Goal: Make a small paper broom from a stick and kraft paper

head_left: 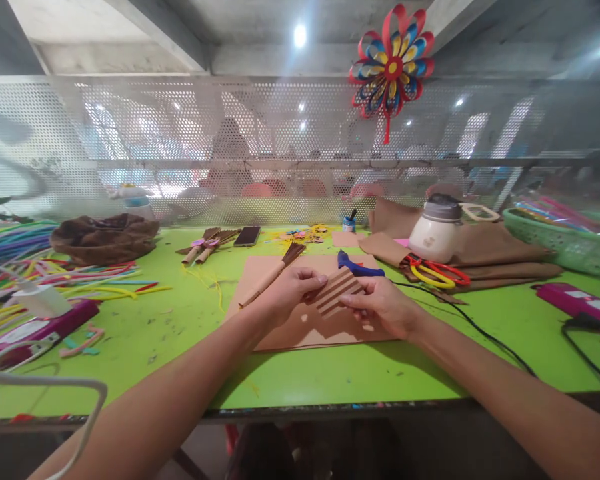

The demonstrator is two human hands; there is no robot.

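A small piece of striped brown paper (338, 292) is held up between both of my hands. My left hand (303, 288) pinches its left edge, and my right hand (377, 303) grips its right edge between thumb and fingers. Beneath them a sheet of brown cardboard (275, 341) lies flat on the table. On that sheet, just past my left wrist, rests a brown paper stick with a fringed end (275, 273). A blue hot glue gun (363, 269) lies right behind the striped paper, which partly covers it.
Scissors (437, 273) with red and yellow handles lie by folded brown paper (500, 247) and a white bottle (435, 230). At left are pipe cleaners (125, 273), a brown bag (105, 239) and a purple power strip (55, 327). A phone (247, 236) lies behind. A black cord (485, 340) crosses the right side.
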